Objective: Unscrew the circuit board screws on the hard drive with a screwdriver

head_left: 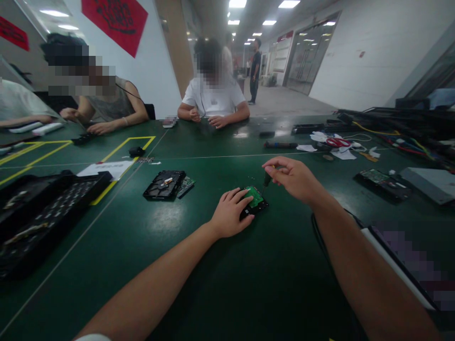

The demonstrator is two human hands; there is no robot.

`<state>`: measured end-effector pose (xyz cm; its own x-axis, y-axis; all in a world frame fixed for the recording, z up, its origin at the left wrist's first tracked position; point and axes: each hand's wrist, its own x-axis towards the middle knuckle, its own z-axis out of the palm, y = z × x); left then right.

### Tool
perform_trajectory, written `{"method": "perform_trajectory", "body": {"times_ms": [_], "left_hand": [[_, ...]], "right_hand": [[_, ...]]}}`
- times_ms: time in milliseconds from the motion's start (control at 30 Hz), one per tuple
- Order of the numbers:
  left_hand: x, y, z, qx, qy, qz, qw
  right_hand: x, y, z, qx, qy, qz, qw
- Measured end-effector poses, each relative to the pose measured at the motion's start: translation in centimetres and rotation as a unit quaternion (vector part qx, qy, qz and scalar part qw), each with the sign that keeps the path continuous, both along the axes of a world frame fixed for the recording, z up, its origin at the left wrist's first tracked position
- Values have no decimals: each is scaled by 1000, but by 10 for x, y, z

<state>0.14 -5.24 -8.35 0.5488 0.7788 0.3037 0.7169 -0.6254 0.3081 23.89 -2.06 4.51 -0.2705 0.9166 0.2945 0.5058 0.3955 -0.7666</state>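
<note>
Right hand (296,180): thumb and fingertips are pressed together, pinching the top of a small dark screwdriver (267,178). The tool stands near upright. Its tip points down at the green circuit board (254,195), but contact with the board cannot be confirmed.

Left hand (231,213): laid palm-down on the near left side of a small black hard drive (262,206), with the fingers curled over its edge and top, holding it flat. The drive lies board-side up on the green table (220,284), at centre, just ahead of the person.

Surroundings:
- To the left, well apart, a second hard drive (164,184) lies opened, with a loose circuit board (187,183) touching its right side.
- Further left are a white paper sheet (106,168) and a black compartment tray (46,208) at the table edge.
- To the right lies another drive (382,182), board up, with a grey box (432,183) beside it.
- Beyond that are red-handled scissors (337,142) among white scraps, and a heap of cables (408,128).
- Across the table, two seated co-workers rest their hands on its surface: one in a white shirt (213,102) and one in a grey top (112,106).
</note>
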Motion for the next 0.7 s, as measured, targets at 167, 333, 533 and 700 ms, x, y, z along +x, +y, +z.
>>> {"method": "perform_trajectory", "body": {"times_ms": [167,333,533,700], "left_hand": [[0,0,0,0,2,1,1000],[0,0,0,-3,0,-1,1000],[0,1,0,-3,5,-1,1000],[0,0,1,-4,2,0,1000]], "right_hand": [[1,2,-3,-10,16,0,1000],[-2,3,-6,-21,25,9,999],[1,1,-3,15,-36,22,999],[1,2,-4,30,-44,-36,998]]}}
